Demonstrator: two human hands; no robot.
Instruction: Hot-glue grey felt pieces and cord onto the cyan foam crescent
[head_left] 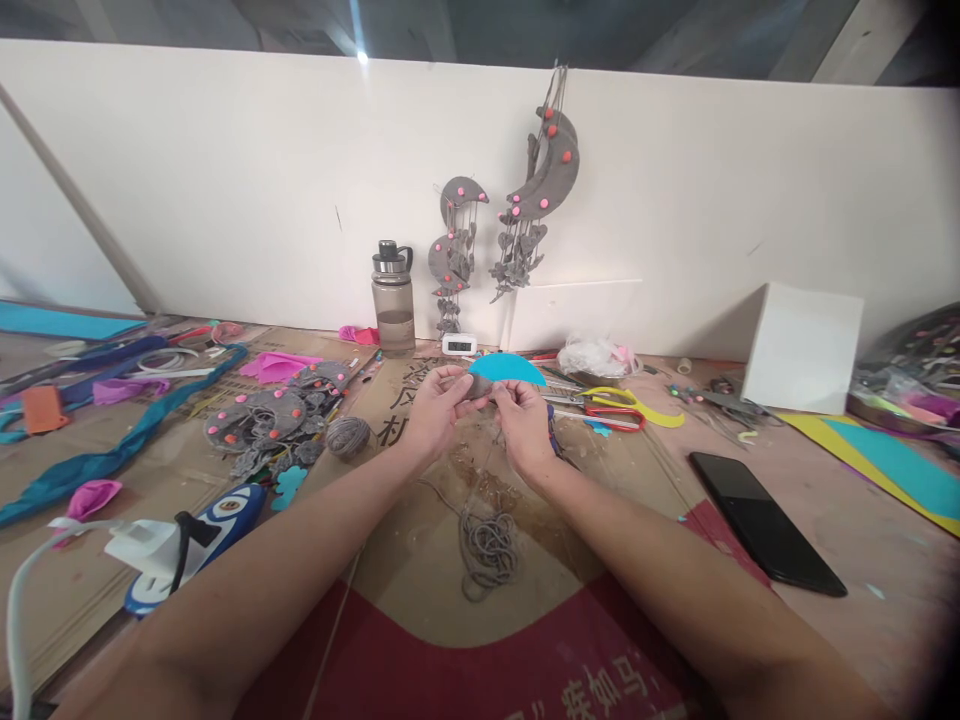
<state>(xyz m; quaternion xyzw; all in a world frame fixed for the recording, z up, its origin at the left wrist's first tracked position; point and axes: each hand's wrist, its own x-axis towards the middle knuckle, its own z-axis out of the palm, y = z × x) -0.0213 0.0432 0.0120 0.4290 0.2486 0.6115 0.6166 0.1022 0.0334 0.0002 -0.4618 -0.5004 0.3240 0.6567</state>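
My left hand (pixel 439 408) is closed, its thumb and fingers pinching a small grey felt piece (pixel 478 386). At the right edge of that piece, my right hand (pixel 523 422) pinches with thumb and forefinger, where a thin strand of grey yarn seems to lead up; the exact grip is too small to make out. Below both hands, a loose tangle of grey yarn (pixel 489 552) lies on the cardboard. A wound ball of grey yarn (pixel 349 436) sits left of my left hand. Just behind my fingers is a round blue felt sheet (pixel 510 368).
Scissors with yellow and red handles (pixel 619 408) lie right of my hands, a black phone (pixel 761 520) farther right. Grey felt moons with pompoms (pixel 274 418) are piled at left by a power strip (pixel 225 515). A water bottle (pixel 394 305) and small clock (pixel 459 345) stand behind.
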